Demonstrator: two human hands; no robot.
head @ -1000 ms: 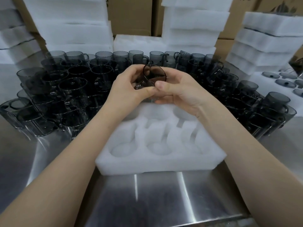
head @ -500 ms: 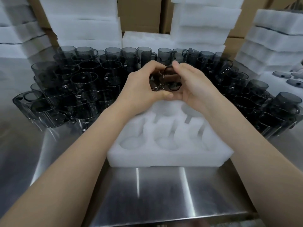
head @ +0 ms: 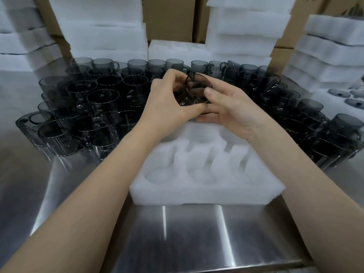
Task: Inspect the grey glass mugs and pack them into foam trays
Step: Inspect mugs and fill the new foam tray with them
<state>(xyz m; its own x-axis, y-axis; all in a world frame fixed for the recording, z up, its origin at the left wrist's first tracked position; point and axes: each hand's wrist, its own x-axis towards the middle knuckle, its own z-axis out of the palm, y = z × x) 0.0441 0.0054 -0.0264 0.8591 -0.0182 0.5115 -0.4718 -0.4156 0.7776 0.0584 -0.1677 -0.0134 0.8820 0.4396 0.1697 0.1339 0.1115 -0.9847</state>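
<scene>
Head view. One grey glass mug (head: 197,89) is held in the air between both hands, above the far edge of the foam tray (head: 197,196) and in front of the massed mugs. It is tilted, with its round rim turned toward the camera.

Grip, left hand (head: 167,99): fingers (head: 173,75) curled over the mug's left side, thumb low against it, so it is grasping the mug. Grip, right hand (head: 232,115): thumb pressed on the near side of the rim, the other fingers cupped beneath, also grasping the mug.

The foam tray sits on the steel desk (head: 197,243), long side toward the person. Near row: three round wells. Behind them are slotted wells, partly hidden by the wrists. The wells in view show bare white foam only.

The loose mugs (head: 102,103) stand packed rim-up on the desk in a wide arc left of, behind and right of the tray; a few at the left edge look tipped. Behind them rise stacks of white foam trays (head: 98,30), with cardboard boxes (head: 169,16) behind those. At far right, flat grey discs (head: 338,94) lie on a white foam sheet; what they are cannot be told.
</scene>
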